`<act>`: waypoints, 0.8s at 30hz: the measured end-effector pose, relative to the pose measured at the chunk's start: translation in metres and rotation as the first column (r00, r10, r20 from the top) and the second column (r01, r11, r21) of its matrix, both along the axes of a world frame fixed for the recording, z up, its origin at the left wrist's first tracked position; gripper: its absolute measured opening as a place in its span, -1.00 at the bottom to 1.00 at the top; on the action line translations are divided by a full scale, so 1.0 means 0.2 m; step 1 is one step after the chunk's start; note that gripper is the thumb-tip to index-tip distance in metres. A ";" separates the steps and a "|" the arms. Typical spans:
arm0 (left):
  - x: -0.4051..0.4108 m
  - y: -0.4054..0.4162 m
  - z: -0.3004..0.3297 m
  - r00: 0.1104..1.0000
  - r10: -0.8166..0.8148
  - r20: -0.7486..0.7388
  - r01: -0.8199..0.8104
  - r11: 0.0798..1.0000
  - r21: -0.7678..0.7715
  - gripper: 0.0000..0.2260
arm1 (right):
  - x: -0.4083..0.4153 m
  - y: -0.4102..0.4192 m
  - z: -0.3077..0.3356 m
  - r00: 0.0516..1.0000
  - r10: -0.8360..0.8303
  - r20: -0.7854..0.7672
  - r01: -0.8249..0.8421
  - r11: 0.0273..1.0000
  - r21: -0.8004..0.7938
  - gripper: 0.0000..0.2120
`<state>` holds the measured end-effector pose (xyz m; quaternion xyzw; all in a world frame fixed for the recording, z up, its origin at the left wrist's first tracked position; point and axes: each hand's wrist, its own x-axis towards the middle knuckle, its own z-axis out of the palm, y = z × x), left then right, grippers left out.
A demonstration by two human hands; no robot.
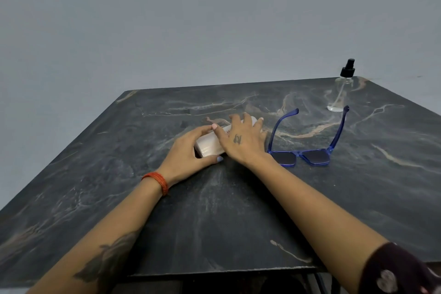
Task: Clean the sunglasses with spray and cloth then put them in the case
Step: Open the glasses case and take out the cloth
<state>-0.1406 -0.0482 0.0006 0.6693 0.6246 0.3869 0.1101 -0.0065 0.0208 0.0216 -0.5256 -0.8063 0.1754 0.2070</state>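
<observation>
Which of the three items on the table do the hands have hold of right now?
The pale case: the left hand grips its near end and the right hand lies over it. The blue sunglasses and spray bottle stand untouched to the right.

A plain grey-blue wall (191,19) fills the upper half — bare, evenly lit, no hard shadows. Below it sits a dark desk (214,222), marble-patterned, with pale and tan veins running across its top — its near edge shows a dark frame underneath.

Orange bangles (157,182), tattooed forearms, dark patterned right sleeve (393,270).
</observation>
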 end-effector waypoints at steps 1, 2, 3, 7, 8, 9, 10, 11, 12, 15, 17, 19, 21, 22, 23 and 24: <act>-0.01 0.00 0.00 1.000 0.002 0.005 -0.002 1.000 -0.005 -0.39 | 0.00 0.00 0.00 1.000 -0.001 0.005 0.000 1.000 0.017 -0.40; -0.03 -0.01 0.01 1.000 0.003 0.020 -0.002 1.000 -0.015 -0.42 | 0.00 -0.01 0.00 1.000 -0.001 0.015 0.001 0.999 0.039 -0.42; -0.04 -0.01 0.01 0.999 0.004 0.043 -0.003 1.000 -0.030 -0.44 | 0.00 -0.02 0.01 1.000 0.001 0.024 -0.003 0.998 0.060 -0.44; -0.09 -0.06 0.03 0.989 0.002 0.147 0.015 0.993 -0.115 -0.41 | 0.06 -0.06 0.03 0.997 0.078 0.018 -0.079 0.994 0.079 -0.53; -0.10 -0.07 0.04 0.988 -0.001 0.157 0.022 0.991 -0.134 -0.40 | 0.07 -0.07 0.04 0.994 0.107 0.017 -0.108 0.992 0.069 -0.54; -0.10 -0.07 0.05 0.987 -0.006 0.163 0.031 0.988 -0.151 -0.39 | 0.09 -0.08 0.05 0.990 0.138 0.032 -0.140 0.988 0.063 -0.53; -0.10 -0.08 0.06 0.986 -0.011 0.166 0.039 0.985 -0.167 -0.39 | 0.10 -0.08 0.06 0.983 0.174 0.065 -0.178 0.982 0.061 -0.52; -0.10 -0.08 0.06 0.986 -0.016 0.168 0.047 0.982 -0.183 -0.39 | 0.11 -0.08 0.06 0.971 0.215 0.105 -0.222 0.973 0.061 -0.50; -0.10 -0.08 0.06 0.985 -0.020 0.170 0.053 0.979 -0.196 -0.39 | 0.11 -0.08 0.06 0.954 0.261 0.145 -0.272 0.960 0.065 -0.47; -0.11 -0.09 0.06 0.984 -0.025 0.178 0.063 0.975 -0.211 -0.36 | 0.12 -0.05 0.06 0.886 0.387 0.255 -0.423 0.900 0.103 -0.40; -0.12 -0.10 0.07 0.983 -0.026 0.180 0.067 0.973 -0.220 -0.36 | 0.12 -0.04 0.06 0.845 0.431 0.317 -0.491 0.860 0.138 -0.36; -0.12 -0.10 0.07 0.982 -0.032 0.187 0.074 0.971 -0.226 -0.38 | 0.13 -0.03 0.05 0.810 0.468 0.353 -0.548 0.819 0.171 -0.38; -0.13 -0.09 0.07 0.981 -0.035 0.188 0.079 0.969 -0.232 -0.40 | 0.13 -0.03 0.05 0.782 0.506 0.364 -0.590 0.789 0.171 -0.40; -0.13 -0.09 0.07 0.981 -0.035 0.191 0.081 0.968 -0.236 -0.40 | 0.13 -0.03 0.04 0.770 0.518 0.372 -0.607 0.775 0.178 -0.42; -0.14 -0.09 0.07 0.980 -0.033 0.198 0.082 0.967 -0.241 -0.42 | 0.13 -0.02 0.04 0.762 0.526 0.379 -0.621 0.760 0.194 -0.43; -0.14 -0.09 0.08 0.978 -0.031 0.208 0.083 0.966 -0.245 -0.44 | 0.13 -0.02 0.03 0.756 0.532 0.381 -0.632 0.746 0.212 -0.45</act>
